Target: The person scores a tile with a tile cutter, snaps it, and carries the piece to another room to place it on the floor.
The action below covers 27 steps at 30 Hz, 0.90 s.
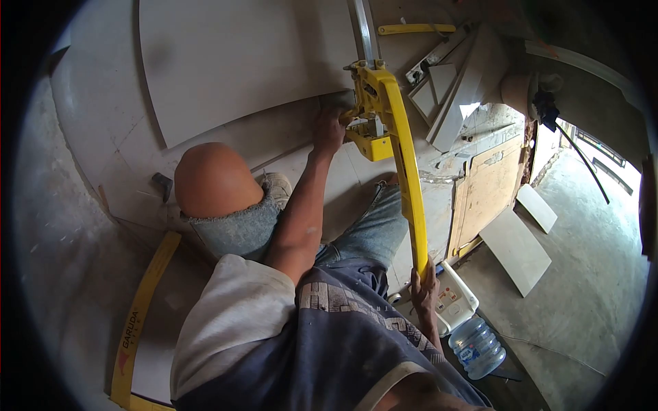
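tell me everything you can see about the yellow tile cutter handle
The yellow tile cutter handle is a long, curved, painted-metal lever. Its top end joins a yellow cutting head riding on a silver rail over a pale tile. The right hand grips its lower end; the left hand rests beside the head.

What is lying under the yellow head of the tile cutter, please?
Under the cutter head lies a large pale tile, which the left hand presses down. The right hand grips the yellow handle. The cutting wheel is hidden by the head.
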### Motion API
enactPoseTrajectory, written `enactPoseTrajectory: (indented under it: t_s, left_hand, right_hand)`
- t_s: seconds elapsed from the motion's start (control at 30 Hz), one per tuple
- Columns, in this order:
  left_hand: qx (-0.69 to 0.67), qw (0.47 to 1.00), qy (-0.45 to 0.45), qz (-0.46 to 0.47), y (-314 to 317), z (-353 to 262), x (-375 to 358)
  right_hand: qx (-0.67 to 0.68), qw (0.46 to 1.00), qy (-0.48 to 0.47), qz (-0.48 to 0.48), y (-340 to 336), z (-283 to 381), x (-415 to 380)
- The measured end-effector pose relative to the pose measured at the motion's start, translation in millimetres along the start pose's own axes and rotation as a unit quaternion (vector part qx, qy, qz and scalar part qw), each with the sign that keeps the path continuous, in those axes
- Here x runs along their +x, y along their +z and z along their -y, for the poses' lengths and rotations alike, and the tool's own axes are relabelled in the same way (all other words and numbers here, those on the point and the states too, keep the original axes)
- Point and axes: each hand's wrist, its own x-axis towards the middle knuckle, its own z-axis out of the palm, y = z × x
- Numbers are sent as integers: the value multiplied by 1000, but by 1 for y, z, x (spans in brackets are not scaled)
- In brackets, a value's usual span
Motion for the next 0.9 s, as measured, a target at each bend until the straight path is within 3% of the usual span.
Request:
enactPoseTrajectory:
  t_s: [0.07,0.17,0.27,0.37,0.4,0.5,0.53,0.57,0.73,0.9]
  left_hand:
    - [6,1000,-6,24,2,7,-1]
    - [94,995,-21,-34,-10,-19,1]
    - [114,982,47,-144,-31,-42,6]
    - [103,991,-45,-69,-12,-34,-5]
    - [32,995,-81,-52,4,-22,-9]
    - [-21,999,-10,-38,-2,-11,-3]
    - [-35,999,-36,-5,-3,-9,-3]
    - [-22,999,-41,-15,-5,-11,-6]
    - [-1,997,-70,-42,-2,-25,-12]
    - [15,996,-55,-63,-10,-26,-9]
  right_hand:
    - [3,1000,11,7,-2,2,-5]
    - [-4,999,-33,-29,6,-11,-4]
    - [-17,997,-66,-43,7,-14,0]
    - [34,998,50,16,-1,12,1]
    - [-10,997,-60,-41,6,-7,0]
    - [-24,986,-137,-97,9,-2,3]
    - [21,1000,-4,-6,-1,11,1]
    - [12,1000,4,-6,1,6,1]
    - [-9,995,-89,-50,11,-10,0]
    - [-11,997,-59,-46,20,-9,0]
